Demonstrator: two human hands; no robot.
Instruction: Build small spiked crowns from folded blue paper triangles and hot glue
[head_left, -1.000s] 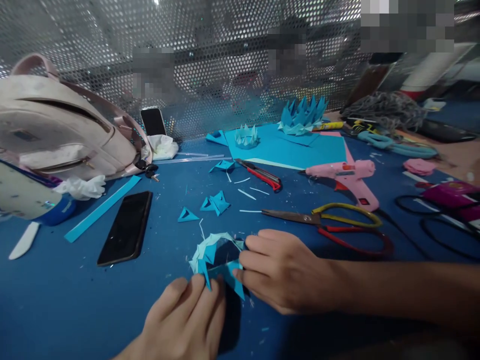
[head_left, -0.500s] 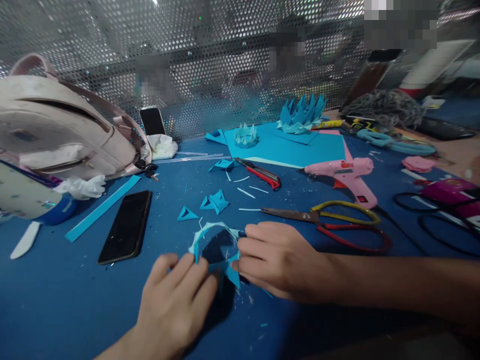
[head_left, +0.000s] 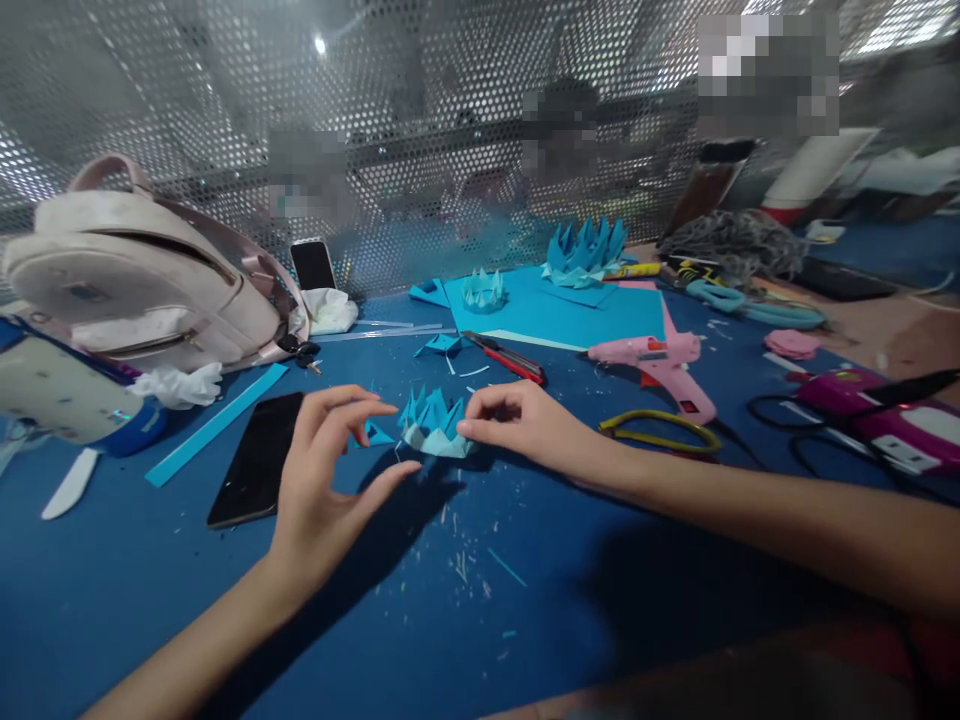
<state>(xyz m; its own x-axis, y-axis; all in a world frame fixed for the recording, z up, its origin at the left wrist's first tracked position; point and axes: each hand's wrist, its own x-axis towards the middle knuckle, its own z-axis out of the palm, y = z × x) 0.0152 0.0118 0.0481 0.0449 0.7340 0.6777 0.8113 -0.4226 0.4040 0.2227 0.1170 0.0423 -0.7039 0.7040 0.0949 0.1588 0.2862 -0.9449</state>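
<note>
A small blue folded-paper crown (head_left: 435, 430) with a pale lower band and pointed tips stands on the blue table between my hands. My right hand (head_left: 514, 415) pinches its right edge between thumb and fingers. My left hand (head_left: 322, 475) is open at its left, thumb and fingers spread apart, not closed on the paper. A blue folded-paper triangle (head_left: 377, 435) lies just beside the left fingertips, partly hidden by them. Behind the crown lies another folded blue piece (head_left: 439, 346).
Beyond lie a red utility knife (head_left: 506, 358), a pink glue gun (head_left: 660, 362) and yellow-handled scissors (head_left: 660, 430), partly covered by my right arm. Blue paper sheets (head_left: 555, 315) carry two more crowns. A phone (head_left: 259, 460), blue strip (head_left: 217, 425) and backpack (head_left: 142, 280) are left.
The paper ring, earlier gripped by both hands near me, now stands upright as a crown farther forward. My left hand has let go and spread. The view has tilted up slightly.
</note>
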